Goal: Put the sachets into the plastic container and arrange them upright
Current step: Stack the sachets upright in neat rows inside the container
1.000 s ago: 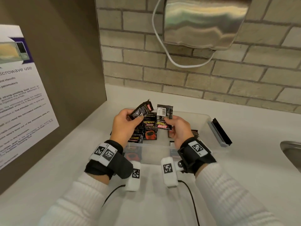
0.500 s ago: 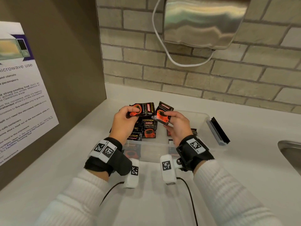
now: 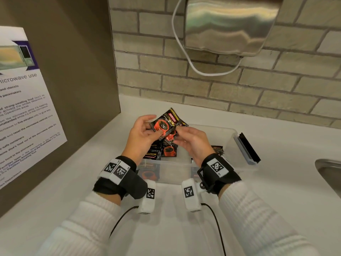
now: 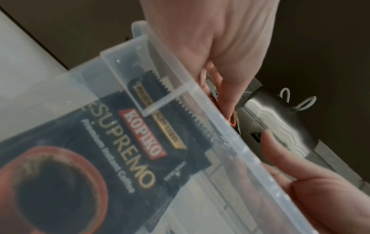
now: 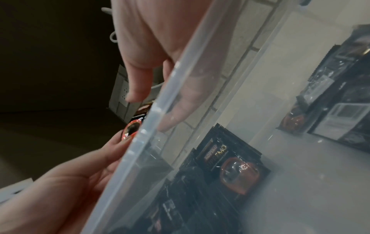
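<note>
— Where are the sachets you've picked up?

— Over the far left part of the plastic container (image 3: 230,143), up around 12 o'clock from my wrists. My left hand (image 3: 142,137) pinches the upper Kopiko Supremo sachet (image 3: 167,122) at its lower left edge, thumb against fingertips, the other fingers loosely spread. The sachet is tilted, its top pointing to about 1 o'clock.

— And your right hand?

— My right hand (image 3: 191,143) sits at 3 o'clock of that sachet, its fingers curled onto a second sachet (image 3: 170,136) that lies mostly under the first. The two packets overlap and touch between my hands.

— What about the rest?

— More sachets (image 3: 168,151) stand upright in a row inside the container's left end, directly below my hands, with a few (image 3: 217,149) at the right, behind my right wrist. The container rests on the white desk (image 3: 276,182), and its lid (image 3: 247,149) leans at its right end, at 3 o'clock.
</note>
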{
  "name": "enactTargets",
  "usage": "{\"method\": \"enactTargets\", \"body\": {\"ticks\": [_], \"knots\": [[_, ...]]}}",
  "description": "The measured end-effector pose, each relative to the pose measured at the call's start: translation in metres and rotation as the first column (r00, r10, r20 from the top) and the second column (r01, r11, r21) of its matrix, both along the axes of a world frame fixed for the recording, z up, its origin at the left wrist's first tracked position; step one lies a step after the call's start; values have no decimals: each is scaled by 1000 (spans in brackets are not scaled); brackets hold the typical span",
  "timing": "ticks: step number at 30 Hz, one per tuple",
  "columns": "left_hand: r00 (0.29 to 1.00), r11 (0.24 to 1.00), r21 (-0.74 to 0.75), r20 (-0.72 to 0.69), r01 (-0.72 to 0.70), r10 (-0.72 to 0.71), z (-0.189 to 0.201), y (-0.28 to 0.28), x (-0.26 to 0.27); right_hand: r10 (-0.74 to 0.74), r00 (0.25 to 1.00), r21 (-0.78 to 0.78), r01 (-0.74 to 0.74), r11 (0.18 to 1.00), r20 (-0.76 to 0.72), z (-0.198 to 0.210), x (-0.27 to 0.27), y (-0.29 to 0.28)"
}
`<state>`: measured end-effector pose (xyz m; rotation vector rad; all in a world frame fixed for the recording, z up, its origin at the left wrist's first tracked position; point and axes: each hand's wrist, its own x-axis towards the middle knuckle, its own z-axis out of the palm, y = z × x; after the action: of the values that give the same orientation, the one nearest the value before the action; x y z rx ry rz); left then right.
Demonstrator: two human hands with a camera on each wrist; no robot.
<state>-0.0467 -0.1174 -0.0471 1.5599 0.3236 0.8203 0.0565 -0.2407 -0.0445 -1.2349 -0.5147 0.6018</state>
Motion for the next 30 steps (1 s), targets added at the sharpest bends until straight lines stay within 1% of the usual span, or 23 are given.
{"method": "enactTargets", "body": {"ticks": [2, 5, 7, 10, 13, 16, 19, 22, 23, 25, 26, 27, 28, 29, 30], "knots": [[998, 999, 50, -65, 13, -9, -1, -1, 1, 3, 1000, -33, -2, 999, 31, 0, -1, 3], [988, 990, 131, -150, 54, -34, -2, -4, 2, -68, 995, -78, 75, 994, 79, -2, 3, 4], [984, 986, 162, -177, 50, -21, 0, -6, 3, -90, 989, -106, 103, 989, 120, -4, 5, 5], [976, 980, 193, -217, 48, -5, 1, -6, 7, -54, 986, -135, 76, 988, 159, -4, 1, 6], [972, 971, 233, -237, 58, -1, -1, -5, 8, 0, 987, -139, 22, 990, 159, 0, -4, 6], [969, 971, 237, -243, 20, 39, -3, -4, 8, 26, 985, -175, 4, 985, 171, 0, -6, 7], [967, 970, 244, -244, -12, 74, -4, -2, 9, 54, 972, -206, -6, 978, 227, -1, -9, 5], [955, 955, 296, -282, -9, 97, -5, -4, 9, 18, 960, -239, 52, 970, 279, 1, -8, 2], [950, 948, 317, -292, -9, 107, -6, -5, 10, -4, 961, -252, 77, 965, 277, 1, -6, 2], [955, 942, 335, -266, -35, 130, -7, -4, 10, -67, 964, -284, 141, 948, 256, -1, -2, 2], [961, 942, 326, -229, -75, 156, -6, -4, 9, -118, 963, -300, 190, 935, 242, -4, 1, 3], [959, 932, 331, -184, -146, 215, -6, -2, 8, -178, 958, -318, 246, 916, 226, -8, 6, 5], [938, 898, 368, -150, -241, 313, -7, 1, 7, -229, 952, -343, 288, 894, 201, -13, 12, 6], [890, 834, 441, -148, -330, 431, -7, 4, 5, -259, 948, -385, 313, 868, 185, -16, 16, 7], [822, 756, 532, -179, -382, 541, -7, 8, 3, -257, 950, -442, 311, 841, 180, -18, 21, 7]]}}
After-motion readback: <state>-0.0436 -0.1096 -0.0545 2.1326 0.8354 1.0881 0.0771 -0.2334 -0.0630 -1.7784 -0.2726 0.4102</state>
